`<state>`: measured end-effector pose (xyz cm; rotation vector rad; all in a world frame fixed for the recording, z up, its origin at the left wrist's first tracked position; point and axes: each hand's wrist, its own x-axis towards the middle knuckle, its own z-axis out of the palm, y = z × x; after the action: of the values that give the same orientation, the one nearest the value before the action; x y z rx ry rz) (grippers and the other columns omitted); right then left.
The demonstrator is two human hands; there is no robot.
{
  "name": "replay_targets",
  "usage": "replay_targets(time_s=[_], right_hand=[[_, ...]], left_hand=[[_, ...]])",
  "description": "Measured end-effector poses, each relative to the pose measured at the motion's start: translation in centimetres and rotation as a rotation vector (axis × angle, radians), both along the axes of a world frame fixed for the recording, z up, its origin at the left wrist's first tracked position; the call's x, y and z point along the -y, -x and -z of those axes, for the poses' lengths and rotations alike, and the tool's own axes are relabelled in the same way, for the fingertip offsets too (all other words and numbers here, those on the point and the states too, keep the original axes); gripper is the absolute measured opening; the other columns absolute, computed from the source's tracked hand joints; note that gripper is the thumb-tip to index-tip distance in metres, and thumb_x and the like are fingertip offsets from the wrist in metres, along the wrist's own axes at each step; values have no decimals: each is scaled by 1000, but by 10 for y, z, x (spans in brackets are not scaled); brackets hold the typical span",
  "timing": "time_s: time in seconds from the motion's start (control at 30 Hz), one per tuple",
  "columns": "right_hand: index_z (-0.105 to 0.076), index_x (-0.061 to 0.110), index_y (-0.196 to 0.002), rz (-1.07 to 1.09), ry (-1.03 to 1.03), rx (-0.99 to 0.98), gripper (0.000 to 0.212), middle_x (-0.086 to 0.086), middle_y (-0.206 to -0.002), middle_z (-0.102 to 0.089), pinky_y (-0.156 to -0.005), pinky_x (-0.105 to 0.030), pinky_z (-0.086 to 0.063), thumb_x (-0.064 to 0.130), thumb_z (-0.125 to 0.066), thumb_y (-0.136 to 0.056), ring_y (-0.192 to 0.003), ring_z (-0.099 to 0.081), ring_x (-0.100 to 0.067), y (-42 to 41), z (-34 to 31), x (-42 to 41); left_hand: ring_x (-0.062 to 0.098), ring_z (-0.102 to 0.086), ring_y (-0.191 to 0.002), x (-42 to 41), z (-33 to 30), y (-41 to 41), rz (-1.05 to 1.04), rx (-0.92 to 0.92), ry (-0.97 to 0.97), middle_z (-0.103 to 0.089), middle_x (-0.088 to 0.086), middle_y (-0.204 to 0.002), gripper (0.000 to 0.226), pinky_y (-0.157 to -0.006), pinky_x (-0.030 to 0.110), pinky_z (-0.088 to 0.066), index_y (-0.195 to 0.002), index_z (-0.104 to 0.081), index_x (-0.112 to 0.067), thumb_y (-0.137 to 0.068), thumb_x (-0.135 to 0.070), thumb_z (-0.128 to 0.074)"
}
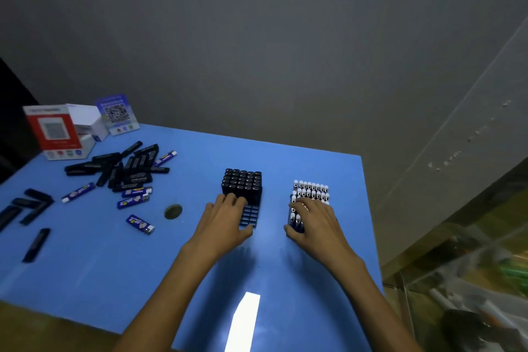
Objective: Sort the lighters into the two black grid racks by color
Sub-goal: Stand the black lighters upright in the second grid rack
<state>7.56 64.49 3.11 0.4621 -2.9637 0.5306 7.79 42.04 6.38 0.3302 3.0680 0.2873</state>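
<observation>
Two racks stand on the tabletop; six blue lighters lie loose; two QR signs.

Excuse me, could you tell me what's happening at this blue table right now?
A person is sorting lighters by color. Their left hand rests on the rack of black lighters, the right hand on the rack of white-capped blue lighters. Loose black lighters and blue lighters still lie on the table.
</observation>
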Motion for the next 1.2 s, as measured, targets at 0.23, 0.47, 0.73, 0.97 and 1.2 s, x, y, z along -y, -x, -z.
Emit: replay_targets(time_s=[0.23,0.47,0.73,0.97,1.2], right_hand=[[-58,14,-127,-61,-16,-15,57,-4,-128,-57,-101,-38,-36,47,-52,-81,-118,-52,-27,-7,-14,88],[-47,21,-138,-150,-22,34,54,4,-139,-46,-108,-29,-24,45,-56,-91,-128,-41,-17,-34,-25,219],[-47,25,-136,-172,-33,50,50,9,-136,-48,-106,-27,-25,45,-54,-90,-125,-42,-13,-50,-28,315],[-44,22,-139,-143,-81,126,54,6,-138,-46,-106,-28,-27,45,-53,-91,-127,-41,-15,-25,-14,354],[-40,20,-143,-101,-54,179,58,3,-144,-41,-108,-28,-24,48,-52,-93,-133,-36,-17,26,-2,386]], left_hand=[[21,-39,-123,87,-12,-30,-81,-11,2,-45,0,-132,55,-99,35,-34,-139,-39,-21,-92,-47,-51],[21,-38,-123,218,-13,-77,-169,10,-30,-44,-1,-132,54,-97,33,-36,-138,-38,-22,-92,-47,-50],[20,-36,-126,322,-12,-105,-202,39,-67,-41,0,-137,59,-101,34,-38,-143,-34,-20,-93,-47,-51],[19,-36,-127,368,-1,-83,-203,87,-73,-40,0,-139,60,-101,33,-38,-144,-33,-20,-93,-47,-51],[22,-33,-132,401,5,-13,-167,118,-53,-38,3,-141,63,-105,36,-36,-144,-33,-17,-92,-45,-55]])
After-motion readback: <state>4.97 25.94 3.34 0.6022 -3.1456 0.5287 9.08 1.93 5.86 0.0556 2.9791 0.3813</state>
